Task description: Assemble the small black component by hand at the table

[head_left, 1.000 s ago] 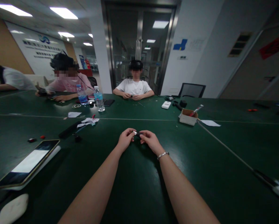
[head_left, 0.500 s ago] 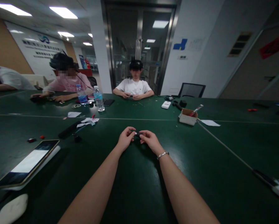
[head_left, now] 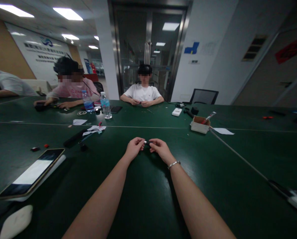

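Between my two hands, just above the green tabletop (head_left: 148, 192), is a small dark stick with a silvery end (head_left: 147, 143); it is too small for me to tell its kind. My left hand (head_left: 135, 148) pinches the silvery end between thumb and fingers. On the dark end, the thumb and fingers of my right hand (head_left: 160, 150) are closed. A silver bracelet (head_left: 173, 164) circles my right wrist. My fingers cover parts of the stick.
To the left, a phone (head_left: 34, 172) leans on a white stand, with a white mouse-shaped object (head_left: 17, 221) nearer. Water bottles (head_left: 105, 107) stand further back. A small box (head_left: 200, 124) holding a pen-like item sits ahead right. Across the table sits a person (head_left: 144, 93); others sit left.
Both hands stay closed on the small stick, with only a slight shift of the fingers. The view has moved very slightly, so the phone appears a little further right.
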A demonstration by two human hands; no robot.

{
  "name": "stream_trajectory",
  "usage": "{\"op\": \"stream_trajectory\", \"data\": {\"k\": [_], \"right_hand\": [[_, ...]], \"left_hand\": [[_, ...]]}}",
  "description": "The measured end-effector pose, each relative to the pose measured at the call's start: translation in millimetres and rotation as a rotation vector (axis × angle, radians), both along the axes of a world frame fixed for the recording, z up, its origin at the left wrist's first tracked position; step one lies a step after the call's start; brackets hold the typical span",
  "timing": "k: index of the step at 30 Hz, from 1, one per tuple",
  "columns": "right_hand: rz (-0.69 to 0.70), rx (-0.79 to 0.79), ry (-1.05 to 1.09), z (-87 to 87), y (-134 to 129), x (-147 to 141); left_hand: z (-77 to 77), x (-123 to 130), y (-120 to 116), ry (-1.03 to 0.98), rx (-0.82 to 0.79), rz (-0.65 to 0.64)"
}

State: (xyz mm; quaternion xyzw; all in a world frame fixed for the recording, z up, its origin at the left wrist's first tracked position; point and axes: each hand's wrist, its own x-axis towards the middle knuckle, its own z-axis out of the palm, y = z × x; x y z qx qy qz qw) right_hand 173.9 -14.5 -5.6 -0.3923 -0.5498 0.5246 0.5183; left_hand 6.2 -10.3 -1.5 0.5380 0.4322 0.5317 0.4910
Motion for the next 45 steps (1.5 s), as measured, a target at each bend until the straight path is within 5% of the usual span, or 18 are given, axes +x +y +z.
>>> {"op": "stream_trajectory", "data": {"k": [10,21,35,45], "right_hand": [[0.006,0.032,-0.034,3.7,-3.7,0.8],[0.040,0.043,-0.034,7.9,-7.3,0.1],[0.058,0.089,-0.132,7.5,-7.0,-0.2],[0.037,0.116,-0.210,6.7,-7.1,-3.6]], "left_hand": [[9.5,-3.0,-5.8,0.124,-0.058,0.000],[-0.4,-1.6,-0.2,0.190,-0.060,0.063],[6.1,-3.6,-4.0,0.413,0.034,0.079],[1.6,0.8,-3.9,0.345,0.003,0.056]]}}
